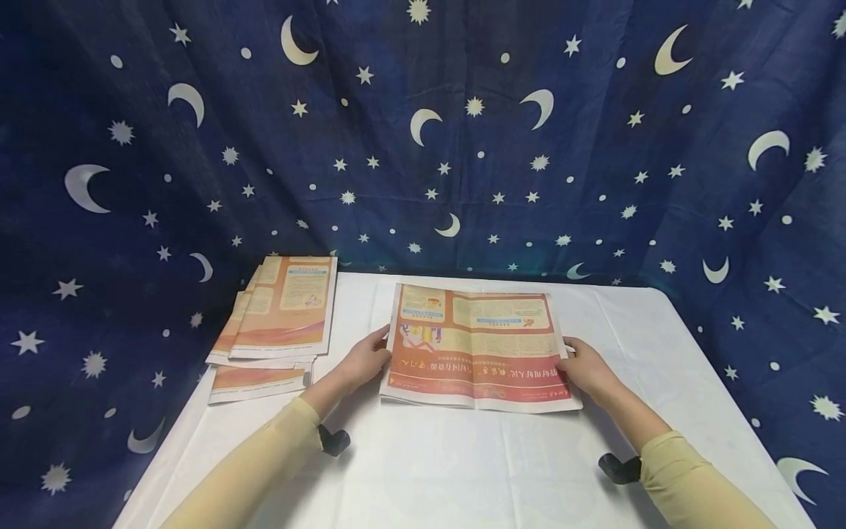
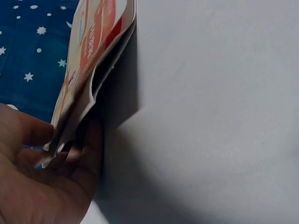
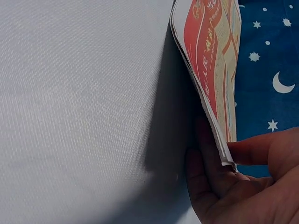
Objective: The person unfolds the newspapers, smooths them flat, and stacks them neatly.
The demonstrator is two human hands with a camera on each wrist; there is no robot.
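Observation:
A folded newspaper (image 1: 472,349) with orange and red print is held by its two side edges over the middle of the white table. My left hand (image 1: 363,360) grips its left edge; in the left wrist view the thumb (image 2: 37,130) lies on top and the other fingers are underneath, with the layers parted a little. At the opposite edge my right hand (image 1: 588,367) pinches the paper, thumb (image 3: 250,149) above and fingers below. In both wrist views the near edge of the newspaper stands above the cloth and casts a shadow.
Several folded newspapers (image 1: 284,316) lie overlapped in a pile at the table's left back, one lower paper (image 1: 254,383) sticking out in front. White cloth covers the table (image 1: 463,470). Behind it hangs a dark blue curtain (image 1: 390,95) with moons and stars.

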